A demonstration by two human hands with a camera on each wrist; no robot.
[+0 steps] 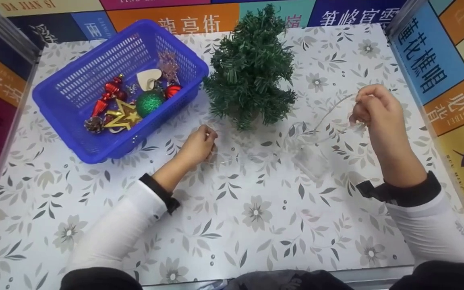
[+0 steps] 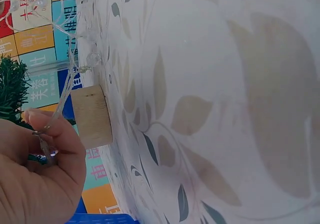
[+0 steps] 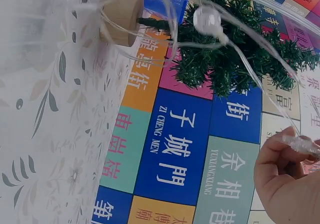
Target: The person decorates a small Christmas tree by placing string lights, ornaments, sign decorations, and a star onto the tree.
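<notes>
A string of lights [image 3: 207, 20] with clear wire and round clear bulbs runs between my two hands. My left hand [image 1: 199, 147], on the near side of the tree, pinches the wire [image 2: 65, 96] between thumb and curled fingers. Farther right, my right hand [image 1: 383, 117] is raised above the table and pinches another part of the string, wire dangling from it. Between and beyond the hands stands a small green artificial Christmas tree [image 1: 252, 68]. Its round wooden base [image 2: 92, 116] shows in both wrist views. Much of the clear wire is hard to make out in the head view.
A blue plastic basket [image 1: 61, 117] at the left holds a green glitter ball [image 1: 150, 103], a gold star [image 1: 124, 116], a white heart [image 1: 148, 78] and red ornaments. A clear plastic object [image 1: 310, 163] lies right of centre. Printed panels [image 1: 417, 56] wall the flower-patterned table.
</notes>
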